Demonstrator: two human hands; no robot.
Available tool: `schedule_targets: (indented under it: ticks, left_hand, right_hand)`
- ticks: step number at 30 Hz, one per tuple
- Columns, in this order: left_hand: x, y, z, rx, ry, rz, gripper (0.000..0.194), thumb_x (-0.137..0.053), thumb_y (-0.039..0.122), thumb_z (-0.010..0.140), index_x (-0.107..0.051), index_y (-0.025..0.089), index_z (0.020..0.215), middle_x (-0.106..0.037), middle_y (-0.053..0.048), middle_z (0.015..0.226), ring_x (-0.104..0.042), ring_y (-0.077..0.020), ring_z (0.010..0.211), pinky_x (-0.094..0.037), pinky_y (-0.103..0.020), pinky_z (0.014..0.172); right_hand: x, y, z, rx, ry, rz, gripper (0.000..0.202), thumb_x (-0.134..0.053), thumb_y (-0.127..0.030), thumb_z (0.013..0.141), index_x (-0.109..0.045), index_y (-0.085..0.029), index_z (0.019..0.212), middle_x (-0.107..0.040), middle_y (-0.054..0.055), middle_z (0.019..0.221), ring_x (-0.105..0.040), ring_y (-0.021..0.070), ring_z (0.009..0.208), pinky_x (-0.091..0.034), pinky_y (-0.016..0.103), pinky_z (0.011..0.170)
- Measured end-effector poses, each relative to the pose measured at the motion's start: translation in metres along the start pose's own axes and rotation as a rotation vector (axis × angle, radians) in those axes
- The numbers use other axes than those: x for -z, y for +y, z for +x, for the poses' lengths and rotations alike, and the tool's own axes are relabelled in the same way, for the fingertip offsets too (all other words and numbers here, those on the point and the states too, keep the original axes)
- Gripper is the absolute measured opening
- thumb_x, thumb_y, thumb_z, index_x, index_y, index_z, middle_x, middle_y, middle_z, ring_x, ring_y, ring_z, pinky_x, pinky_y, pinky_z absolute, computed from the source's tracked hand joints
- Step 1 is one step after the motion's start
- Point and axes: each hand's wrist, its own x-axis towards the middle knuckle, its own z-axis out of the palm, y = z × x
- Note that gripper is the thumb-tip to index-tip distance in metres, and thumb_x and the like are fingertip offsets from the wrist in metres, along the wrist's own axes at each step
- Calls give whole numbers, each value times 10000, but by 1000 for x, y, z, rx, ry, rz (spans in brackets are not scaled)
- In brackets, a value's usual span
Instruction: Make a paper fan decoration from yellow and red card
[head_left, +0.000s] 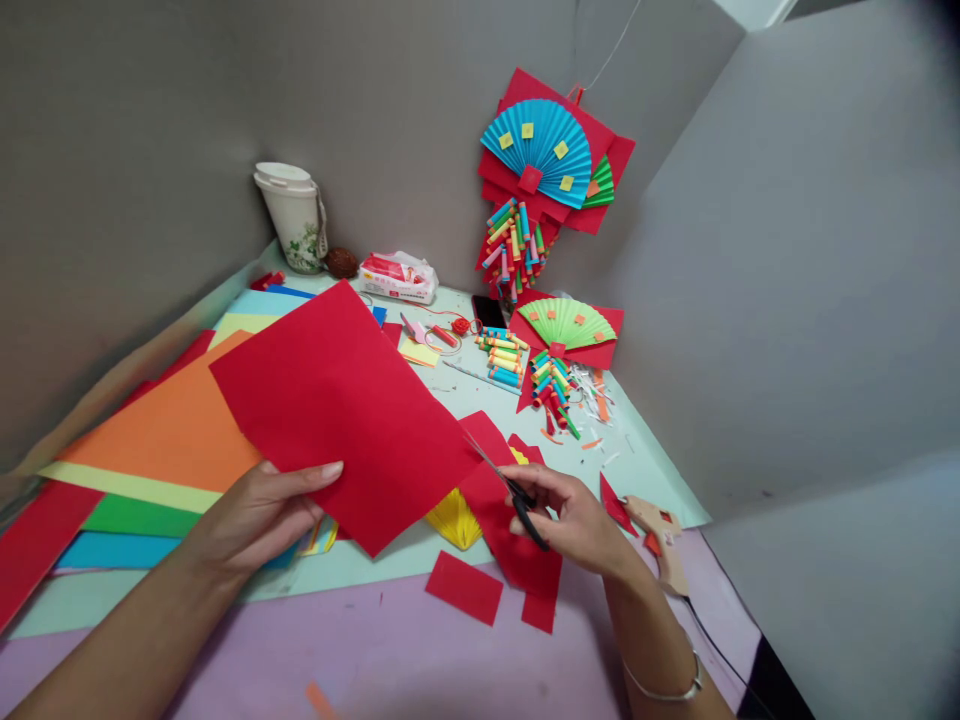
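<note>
My left hand [266, 510] pinches the lower left edge of a large sheet of red paper [352, 420], thumb on top, and holds it tilted above the table. In my right hand [566, 515] is a pair of scissors [529, 512] with black handles. Their blades reach the right corner of the sheet; whether they are cutting into it I cannot tell. Beneath the scissors lie red paper pieces [517, 555] and a pleated yellow paper fan [455, 518], partly covered by the sheet. A small red rectangle [465, 588] rests nearer to me.
Coloured paper sheets [165, 420] are stacked at left. A lidded cup [292, 215] and a tissue pack [397, 277] stand at the back. A fan decoration [544, 150] hangs at the wall; another [566, 330] lies below. A hot glue gun [660, 540] lies at right.
</note>
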Motion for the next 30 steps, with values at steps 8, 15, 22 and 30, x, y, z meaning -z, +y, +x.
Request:
schedule_targets:
  ticks: [8, 15, 22, 30]
  left_hand:
    - [0, 0, 0, 9, 0, -4, 478, -860, 58, 592, -682, 186, 1016, -800, -65, 951, -762, -279, 832, -656, -323, 693]
    - [3, -1, 1, 34, -13, -1, 475, -849, 63, 614, -699, 209, 1041, -798, -54, 988, -753, -291, 889, -653, -327, 732]
    - [7, 1, 2, -38, -6, -21, 535, -847, 44, 604, -692, 223, 1084, -793, -25, 1015, -752, -257, 895, -649, -300, 742]
    - [9, 1, 3, -44, -22, -16, 583, -834, 46, 637, -656, 217, 1166, -788, -44, 1036, -744, -260, 933, -635, -308, 791]
  right_hand:
    - [-1, 7, 2, 24, 2, 11, 472, -759, -237, 709, -700, -243, 1177, -655, 19, 852, -564, 141, 702, -484, 264, 626]
    - [-1, 8, 2, 32, 14, 16, 468, -763, -243, 701, -703, -241, 1165, -645, 15, 852, -549, 136, 706, -483, 265, 642]
    - [2, 6, 1, 32, -2, 75, 480, -752, -218, 699, -682, -248, 1173, -667, 29, 947, -598, 157, 824, -502, 270, 713]
    - [-1, 1, -1, 15, 0, 61, 461, -732, -197, 695, -698, -240, 1153, -675, 23, 895, -607, 151, 778, -498, 260, 667]
